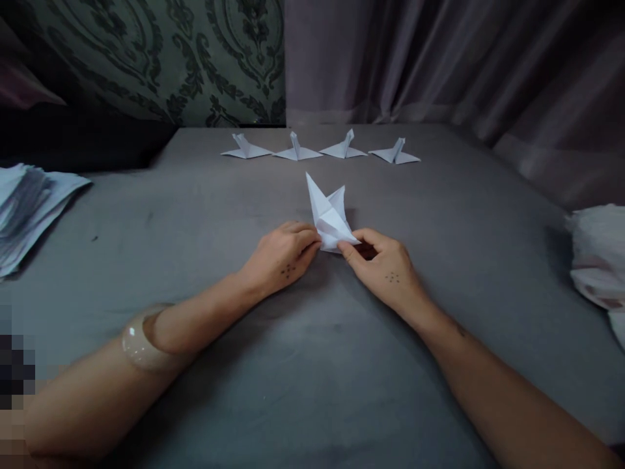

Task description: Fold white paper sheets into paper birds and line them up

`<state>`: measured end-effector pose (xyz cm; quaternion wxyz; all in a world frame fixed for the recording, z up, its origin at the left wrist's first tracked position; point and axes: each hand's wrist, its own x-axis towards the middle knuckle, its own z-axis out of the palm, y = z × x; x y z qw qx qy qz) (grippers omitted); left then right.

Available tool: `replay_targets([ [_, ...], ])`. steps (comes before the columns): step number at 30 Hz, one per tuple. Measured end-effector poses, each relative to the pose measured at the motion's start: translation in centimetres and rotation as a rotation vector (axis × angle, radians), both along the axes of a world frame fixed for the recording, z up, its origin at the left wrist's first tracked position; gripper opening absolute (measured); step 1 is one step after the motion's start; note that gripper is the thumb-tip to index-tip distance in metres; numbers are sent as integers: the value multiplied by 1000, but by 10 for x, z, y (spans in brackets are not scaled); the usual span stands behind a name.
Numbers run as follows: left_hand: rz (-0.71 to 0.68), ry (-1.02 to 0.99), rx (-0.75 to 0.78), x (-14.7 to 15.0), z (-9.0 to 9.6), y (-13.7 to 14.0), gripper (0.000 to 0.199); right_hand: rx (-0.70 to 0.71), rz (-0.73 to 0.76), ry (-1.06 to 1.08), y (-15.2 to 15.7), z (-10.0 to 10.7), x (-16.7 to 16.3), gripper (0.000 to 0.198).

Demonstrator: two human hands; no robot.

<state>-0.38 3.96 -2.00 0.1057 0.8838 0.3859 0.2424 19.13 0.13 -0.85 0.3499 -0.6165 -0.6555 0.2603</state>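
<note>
A folded white origami paper [328, 218] is held up in the middle of the view, with pointed flaps rising at its top. My left hand [288, 251] pinches its lower left corner, fingers pressed together. On the other side, my right hand [383, 260] grips the lower right edge between thumb and fingers. The fingertips behind the paper are partly hidden. Farther back, several folded paper cranes [297, 151] stand in a row, their wings spread.
All of this is on a grey cloth-covered surface [234, 391]. At the left edge lies a stack of white paper [34, 208]. A whitish, crumpled-looking bundle [600, 254] sits at the right edge. Curtains [336, 58] and a patterned green backdrop [195, 58] rise behind.
</note>
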Motion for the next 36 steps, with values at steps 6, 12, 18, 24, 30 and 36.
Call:
replay_targets([
  [6, -7, -55, -72, 0, 2, 1, 22, -123, -27, 94, 6, -2, 3, 25],
  [12, -106, 13, 4, -2, 4, 1, 25, -157, -80, 66, 8, -2, 5, 25],
  [18, -130, 135, 7, -3, 14, -2, 29, -48, -61, -14, 11, -7, 12, 20],
  [24, -202, 242, 67, -5, 18, -3, 33, -75, -54, -51, 11, -5, 19, 20],
  [30, -224, 288, 122, -6, 15, -3, 36, -148, -66, -53, 10, 1, 26, 15],
  [36, -326, 227, 82, 2, 15, -7, 36, -157, -11, -52, 11, 3, 31, 17],
])
